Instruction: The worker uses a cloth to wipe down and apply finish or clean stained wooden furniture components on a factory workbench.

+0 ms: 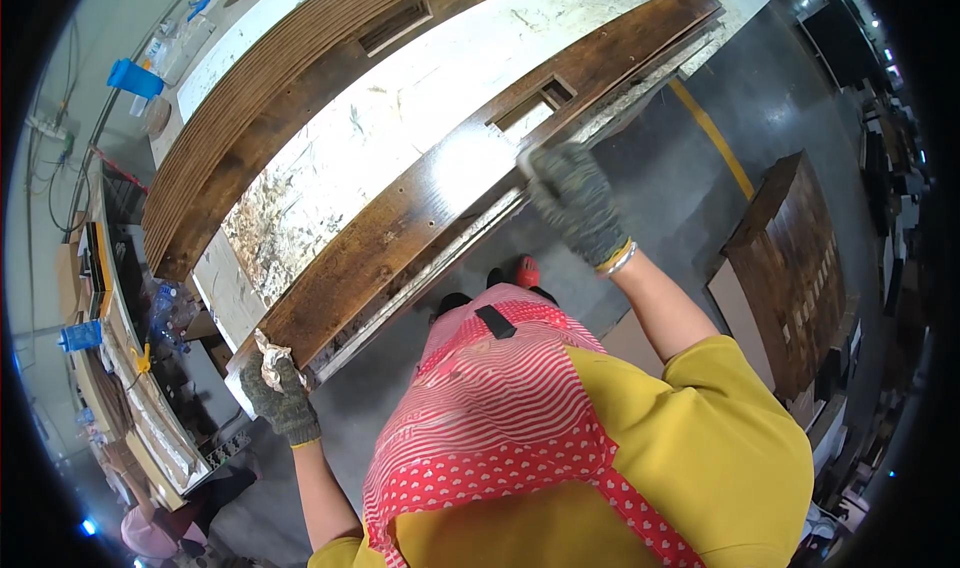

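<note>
Dark-stained wooden board (pixel 420 208), glossy, with a rectangular slot, lies along the table's (pixel 330 158) near edge. Left hand (pixel 278 393), gloved, pinches a crumpled rag (pixel 270 353) at the board's end; right hand (pixel 575 198) presses flat near the slot. Open grey floor (pixel 680 188) behind.

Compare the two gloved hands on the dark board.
The left hand grips a crumpled pale rag at the end of the dark board; the right hand rests further along it, with no rag visible. Only the right wrist shows bracelets. Both wear dark knit gloves.
</note>
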Tool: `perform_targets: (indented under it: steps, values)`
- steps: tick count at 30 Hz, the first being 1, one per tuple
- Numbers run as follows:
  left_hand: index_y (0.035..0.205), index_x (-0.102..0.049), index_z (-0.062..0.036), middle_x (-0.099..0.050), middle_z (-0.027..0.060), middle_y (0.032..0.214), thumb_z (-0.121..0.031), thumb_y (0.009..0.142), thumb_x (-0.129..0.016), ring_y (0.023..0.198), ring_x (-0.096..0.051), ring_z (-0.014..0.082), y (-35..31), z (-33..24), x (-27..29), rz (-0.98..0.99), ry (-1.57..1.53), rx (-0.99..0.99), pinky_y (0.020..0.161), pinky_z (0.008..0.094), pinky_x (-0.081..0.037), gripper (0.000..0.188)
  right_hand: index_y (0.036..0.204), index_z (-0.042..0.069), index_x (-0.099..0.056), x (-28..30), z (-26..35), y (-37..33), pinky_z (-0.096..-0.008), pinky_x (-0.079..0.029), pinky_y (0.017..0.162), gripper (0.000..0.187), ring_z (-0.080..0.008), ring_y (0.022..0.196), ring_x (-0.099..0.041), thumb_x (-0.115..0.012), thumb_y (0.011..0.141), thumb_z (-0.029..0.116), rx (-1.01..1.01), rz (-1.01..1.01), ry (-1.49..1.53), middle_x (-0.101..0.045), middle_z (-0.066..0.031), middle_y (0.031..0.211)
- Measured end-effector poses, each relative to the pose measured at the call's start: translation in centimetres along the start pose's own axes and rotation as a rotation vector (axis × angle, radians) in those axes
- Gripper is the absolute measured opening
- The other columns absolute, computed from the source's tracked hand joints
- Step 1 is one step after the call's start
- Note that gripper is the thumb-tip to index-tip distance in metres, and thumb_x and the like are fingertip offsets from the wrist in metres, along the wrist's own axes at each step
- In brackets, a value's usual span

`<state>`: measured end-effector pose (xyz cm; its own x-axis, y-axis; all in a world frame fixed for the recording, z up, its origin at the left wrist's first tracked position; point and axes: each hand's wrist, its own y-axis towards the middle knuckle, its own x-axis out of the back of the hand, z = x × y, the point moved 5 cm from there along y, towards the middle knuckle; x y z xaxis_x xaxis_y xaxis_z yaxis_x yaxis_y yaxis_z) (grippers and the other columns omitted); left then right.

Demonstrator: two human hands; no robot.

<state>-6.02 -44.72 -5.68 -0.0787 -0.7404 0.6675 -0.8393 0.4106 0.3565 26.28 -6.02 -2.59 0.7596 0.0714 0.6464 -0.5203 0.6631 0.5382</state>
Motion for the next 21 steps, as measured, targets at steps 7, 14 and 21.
perform_targets:
  steps: [7,14,21]
  values:
    - [0.104,-0.063,-0.0002,-0.061,0.0095,0.094,-0.035,0.088,-0.069,0.088,-0.058,0.0221,0.1,-0.6,-0.1,-0.019,0.006,-0.029,0.081,0.0384,-0.046,0.039,0.104,0.002,-0.068,1.5,-1.4,1.4,-0.0417,-0.052,0.076,0.025,-0.0337,0.084,-0.063,-0.068,0.081,0.011,-0.081,-0.042,-0.025,-0.066,-0.0184,0.092]
    - [0.105,-0.062,0.0006,-0.061,0.0105,0.093,-0.034,0.087,-0.069,0.087,-0.059,0.0235,0.1,-1.1,0.1,0.025,-0.033,-0.039,0.080,0.0384,-0.047,0.039,0.107,0.004,-0.067,0.2,1.0,0.6,-0.0424,-0.052,0.079,0.028,-0.0352,0.088,-0.063,-0.069,0.080,0.011,0.088,0.067,-0.003,-0.064,-0.0199,0.100]
    - [0.100,-0.064,-0.0004,-0.062,0.0111,0.093,-0.035,0.084,-0.071,0.088,-0.059,0.0250,0.0,-1.3,0.2,0.007,0.019,-0.067,0.080,0.0397,-0.047,0.038,0.108,0.005,-0.067,-0.6,3.2,-0.4,-0.0436,-0.051,0.084,0.025,-0.0327,0.090,-0.063,-0.069,0.083,0.012,-0.067,0.321,-0.004,-0.063,-0.0168,0.100]
